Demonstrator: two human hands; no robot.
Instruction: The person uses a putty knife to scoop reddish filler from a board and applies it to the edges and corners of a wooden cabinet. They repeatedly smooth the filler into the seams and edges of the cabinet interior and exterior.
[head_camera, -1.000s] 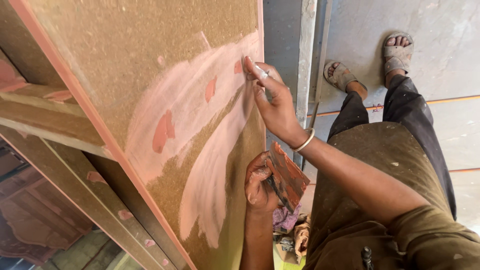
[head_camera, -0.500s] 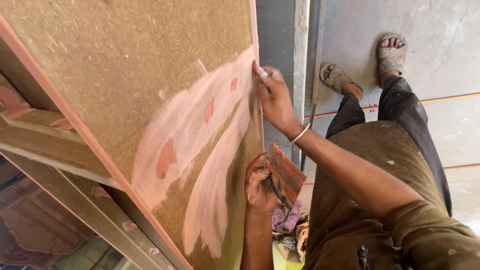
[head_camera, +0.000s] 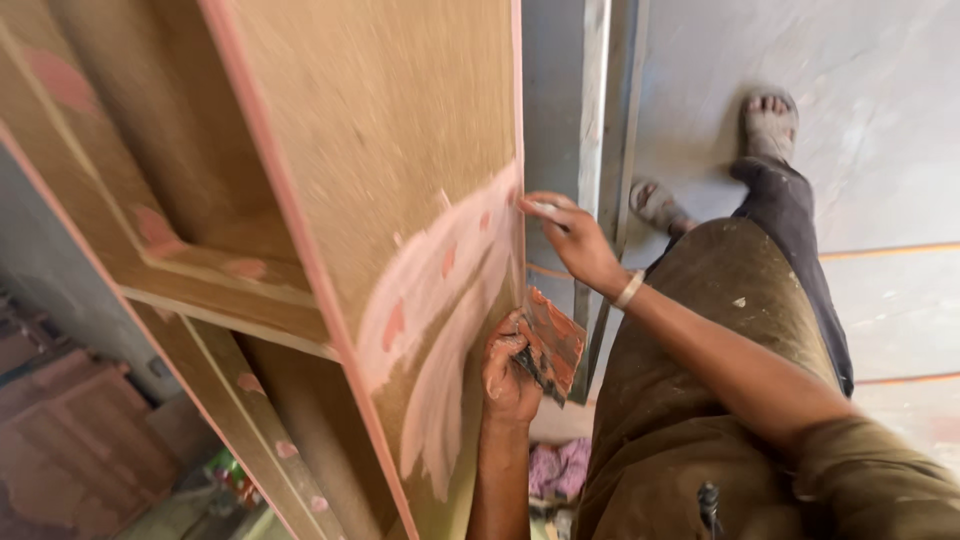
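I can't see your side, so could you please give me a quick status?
Right hand presses a scraper on the board's edge. Left hand holds a putty-smeared plate. Nothing blocking.

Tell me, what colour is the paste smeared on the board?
Pale pink paste with redder spots, on the brown board; the head view shows it.

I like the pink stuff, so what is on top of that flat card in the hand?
The left hand holds a flat card smeared with reddish-pink putty. The same putty is spread over the wooden panel. Fingers cover the card's lower edge, so what lies there cannot be seen.
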